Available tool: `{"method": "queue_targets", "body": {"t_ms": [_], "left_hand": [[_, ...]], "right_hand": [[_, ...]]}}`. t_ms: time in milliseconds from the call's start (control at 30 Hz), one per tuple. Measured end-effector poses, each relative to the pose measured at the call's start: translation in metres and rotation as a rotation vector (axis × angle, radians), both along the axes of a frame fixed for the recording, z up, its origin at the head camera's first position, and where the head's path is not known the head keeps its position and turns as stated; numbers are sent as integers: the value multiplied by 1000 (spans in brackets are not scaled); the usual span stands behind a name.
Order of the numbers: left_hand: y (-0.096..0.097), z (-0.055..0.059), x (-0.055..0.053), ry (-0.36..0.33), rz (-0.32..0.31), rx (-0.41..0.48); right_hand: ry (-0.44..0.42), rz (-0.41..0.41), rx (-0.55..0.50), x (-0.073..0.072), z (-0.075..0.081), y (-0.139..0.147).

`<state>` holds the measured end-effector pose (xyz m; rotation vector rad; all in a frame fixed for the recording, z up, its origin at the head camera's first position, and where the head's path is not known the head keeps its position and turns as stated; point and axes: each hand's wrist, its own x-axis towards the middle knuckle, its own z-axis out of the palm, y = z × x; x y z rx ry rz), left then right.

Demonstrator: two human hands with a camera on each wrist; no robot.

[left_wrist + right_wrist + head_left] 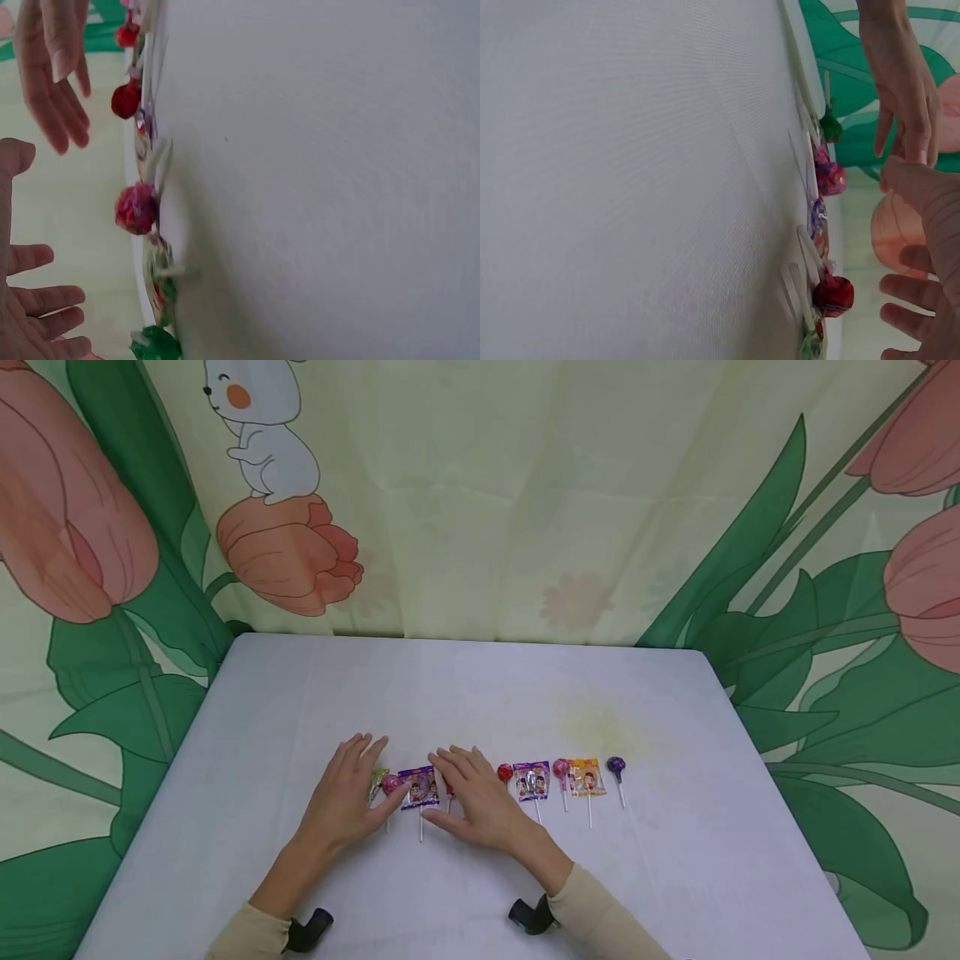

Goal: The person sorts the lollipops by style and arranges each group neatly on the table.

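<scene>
Several wrapped lollipops lie in a row across the white table. My left hand (341, 802), fingers extended, hovers over the left end of the row and partly hides a green-wrapped lollipop (377, 783) and a pink one (391, 784). Between the two hands lies a lollipop in a flat purple wrapper (420, 787). Fingers spread, my right hand (483, 802) is above the middle of the row and covers part of a red lollipop there. Both wrist views show the hands raised over the candies with nothing held. A dark green lollipop (156, 343) shows in the left wrist view.
Right of the right hand, the row continues with a red lollipop (505, 772), a purple packet (532, 781), a pink lollipop (561, 768), an orange packet (586, 777) and a dark purple lollipop (616, 765). A printed curtain (487, 527) hangs behind the table (450, 693).
</scene>
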<state>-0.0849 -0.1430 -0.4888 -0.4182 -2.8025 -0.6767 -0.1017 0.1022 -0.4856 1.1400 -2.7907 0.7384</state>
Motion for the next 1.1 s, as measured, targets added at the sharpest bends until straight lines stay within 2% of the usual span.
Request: {"method": "queue_targets", "body": {"t_ms": [267, 467, 767, 1100], "left_hand": [[-18, -7, 1, -84, -24, 57], [-29, -8, 0, -161, -67, 74], [-43, -8, -4, -238, -156, 17], [-47, -6, -4, -289, -189, -4]], "right_hand": [[-33, 17, 64, -5, -3, -6], [-28, 35, 108, -10, -3, -11], [-65, 64, 182, -15, -5, -16], [-73, 61, 238, -17, -8, -22]]}}
